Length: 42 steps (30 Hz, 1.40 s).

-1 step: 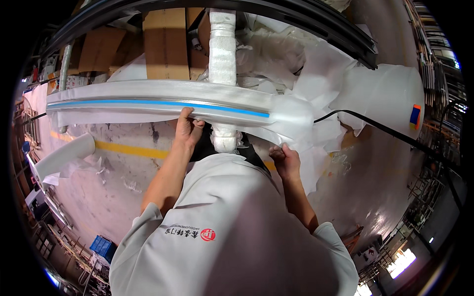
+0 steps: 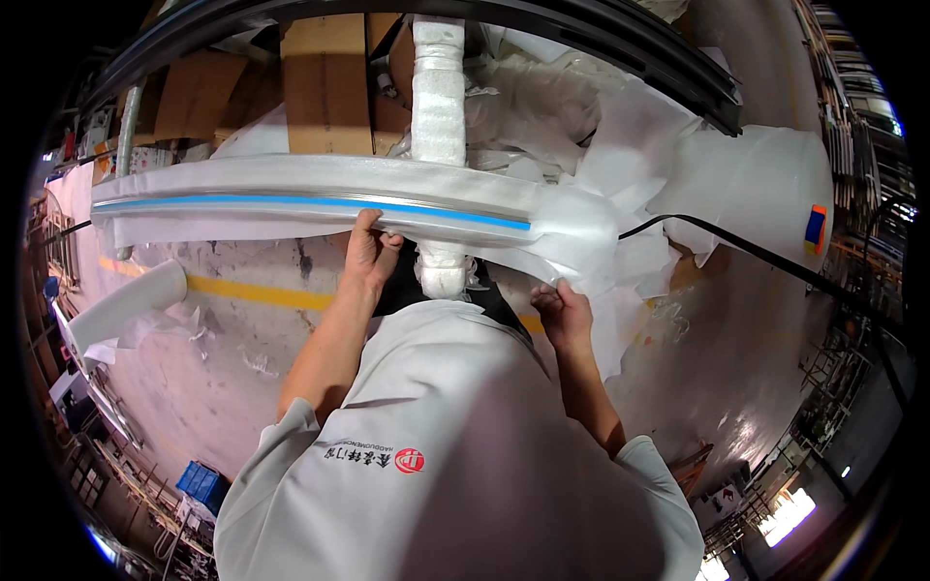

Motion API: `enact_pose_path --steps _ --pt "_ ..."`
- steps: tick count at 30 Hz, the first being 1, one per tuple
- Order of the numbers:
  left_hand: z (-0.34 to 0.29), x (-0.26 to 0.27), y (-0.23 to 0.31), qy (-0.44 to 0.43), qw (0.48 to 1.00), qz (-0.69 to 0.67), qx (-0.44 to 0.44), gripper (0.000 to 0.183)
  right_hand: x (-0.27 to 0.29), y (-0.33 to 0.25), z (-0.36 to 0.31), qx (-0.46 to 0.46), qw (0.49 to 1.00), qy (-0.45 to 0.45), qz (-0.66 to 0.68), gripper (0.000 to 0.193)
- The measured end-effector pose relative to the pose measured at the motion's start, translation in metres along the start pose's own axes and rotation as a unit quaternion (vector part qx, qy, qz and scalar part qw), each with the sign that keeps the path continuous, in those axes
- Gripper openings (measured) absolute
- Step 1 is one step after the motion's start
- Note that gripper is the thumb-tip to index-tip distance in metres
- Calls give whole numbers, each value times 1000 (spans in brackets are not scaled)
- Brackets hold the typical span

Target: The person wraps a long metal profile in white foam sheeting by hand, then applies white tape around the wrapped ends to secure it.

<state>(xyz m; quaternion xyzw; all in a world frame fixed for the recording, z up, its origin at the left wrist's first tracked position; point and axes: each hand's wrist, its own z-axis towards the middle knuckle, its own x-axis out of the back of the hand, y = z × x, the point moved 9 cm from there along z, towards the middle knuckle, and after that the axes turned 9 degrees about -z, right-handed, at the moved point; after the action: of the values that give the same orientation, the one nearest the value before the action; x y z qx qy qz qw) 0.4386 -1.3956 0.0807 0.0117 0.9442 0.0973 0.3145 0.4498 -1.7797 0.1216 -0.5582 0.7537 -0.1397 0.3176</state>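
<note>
A long metal profile (image 2: 291,206) with a bright blue strip lies crosswise in front of me, with white foam wrapping (image 2: 174,230) around it. My left hand (image 2: 372,250) is closed at the profile's near edge, right of its middle, one fingertip resting just below the blue strip. What lies under its curled fingers is hidden. At the right end, foam bunches over the profile. There my right hand (image 2: 565,308) pinches the loose near edge of this foam sheet (image 2: 576,247).
A padded white support bar (image 2: 438,102) runs beneath the profile. Beyond are cardboard pieces (image 2: 326,82) and dark rails (image 2: 620,48). Foam rolls stand at right (image 2: 760,189) and lie at left (image 2: 136,300). A black cable (image 2: 736,242) crosses at right; a blue crate (image 2: 201,484) sits lower left.
</note>
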Motion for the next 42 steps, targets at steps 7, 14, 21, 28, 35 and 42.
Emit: enact_pose_path --steps 7,14,21,28,35,42 --pt "-21 -19 12 -2 983 182 11 29 -27 -47 -3 3 991 -48 124 38" --pt "-26 -23 16 5 975 213 64 23 -100 -101 -32 155 979 -99 -83 28" --pt "-36 -29 14 -69 974 215 35 25 -268 -98 -53 542 505 -98 -664 70" --pt "-75 26 20 8 953 297 -62 21 -321 -56 6 483 358 -78 -795 111" --pt "-99 112 49 122 961 233 -81 20 -331 -43 -4 499 329 -70 -798 105" --pt "-87 119 101 19 947 306 -96 21 -341 -38 -11 493 325 -23 -806 114"
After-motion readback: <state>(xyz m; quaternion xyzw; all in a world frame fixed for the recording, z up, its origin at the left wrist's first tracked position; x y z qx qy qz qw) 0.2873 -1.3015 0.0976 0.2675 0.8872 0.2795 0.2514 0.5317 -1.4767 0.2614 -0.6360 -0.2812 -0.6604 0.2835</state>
